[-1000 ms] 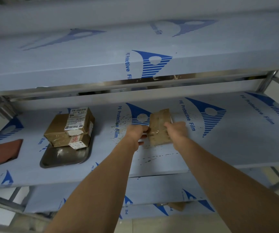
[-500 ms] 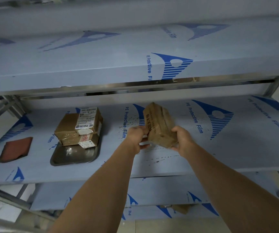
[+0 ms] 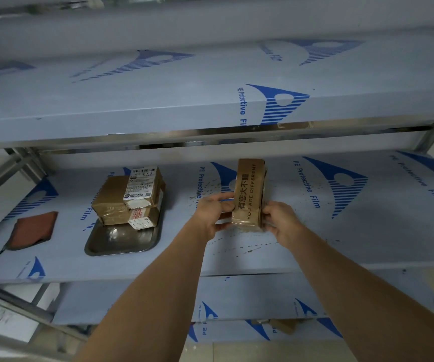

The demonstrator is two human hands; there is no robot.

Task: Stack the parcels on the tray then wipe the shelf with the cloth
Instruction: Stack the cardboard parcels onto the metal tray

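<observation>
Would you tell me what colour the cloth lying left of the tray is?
Reddish-brown with a dark edge; the cloth shows best in the head view.

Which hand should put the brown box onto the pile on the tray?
Probably the left hand: it grips the brown cardboard parcel on the side facing the metal tray with its two stacked parcels. The right hand holds the far side.

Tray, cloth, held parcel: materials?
Tray: likely stainless steel, glossy, shows blurred reflections. Cloth: reddish-brown fabric, matte, soft folded look with a dark edge. Parcel: brown cardboard, apparently under clear shiny tape, with black print.
</observation>
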